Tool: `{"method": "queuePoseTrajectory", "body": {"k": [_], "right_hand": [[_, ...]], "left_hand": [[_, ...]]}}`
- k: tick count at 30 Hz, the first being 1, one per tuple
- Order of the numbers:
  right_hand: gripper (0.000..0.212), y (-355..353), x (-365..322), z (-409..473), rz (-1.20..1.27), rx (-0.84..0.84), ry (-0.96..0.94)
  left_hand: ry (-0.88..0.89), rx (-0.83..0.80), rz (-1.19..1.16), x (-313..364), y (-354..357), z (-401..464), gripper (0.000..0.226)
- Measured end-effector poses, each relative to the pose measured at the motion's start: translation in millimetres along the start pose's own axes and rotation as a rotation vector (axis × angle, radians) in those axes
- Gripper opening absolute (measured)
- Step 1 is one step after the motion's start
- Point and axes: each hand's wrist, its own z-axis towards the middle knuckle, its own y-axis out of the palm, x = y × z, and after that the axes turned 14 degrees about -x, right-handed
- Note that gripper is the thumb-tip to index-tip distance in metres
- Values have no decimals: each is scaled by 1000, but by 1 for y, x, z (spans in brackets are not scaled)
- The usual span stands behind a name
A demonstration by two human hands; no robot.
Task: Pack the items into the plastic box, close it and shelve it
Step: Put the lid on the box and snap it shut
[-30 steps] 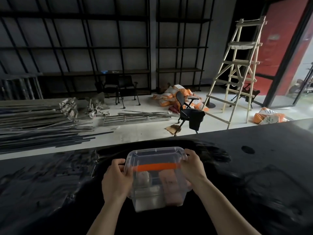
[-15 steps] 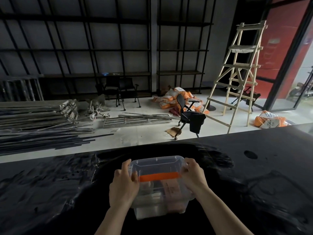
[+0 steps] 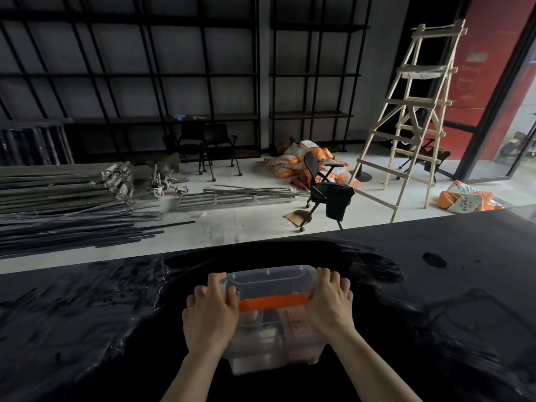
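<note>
On box (image 3: 269, 311) sides, both hands clamped.

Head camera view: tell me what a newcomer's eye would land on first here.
First, the clear plastic box at bottom centre on the black table, its orange handle bright against the dark, with the left hand and right hand gripping its two ends. Behind, the pale wooden ladder stands at right, with orange sacks heaped on the floor beside it.
</note>
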Motion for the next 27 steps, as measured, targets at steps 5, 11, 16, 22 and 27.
{"method": "queuePoseTrajectory", "body": {"k": [5, 11, 16, 22, 27], "right_hand": [[58, -9, 4, 3, 147, -79, 173], [73, -30, 21, 2, 616, -267, 369], [39, -34, 25, 0, 474, -119, 241], [46, -26, 16, -5, 305, -5, 160], [44, -26, 11, -11, 207, 49, 105]], "left_hand": [[-161, -131, -210, -9, -7, 8, 66], [-319, -370, -654, -19, -24, 6, 58], [-257, -241, -388, -6, -33, 5, 22], [-220, -102, -113, 7, -32, -6, 34], [-188, -54, -48, 12, -33, -12, 30]]}}
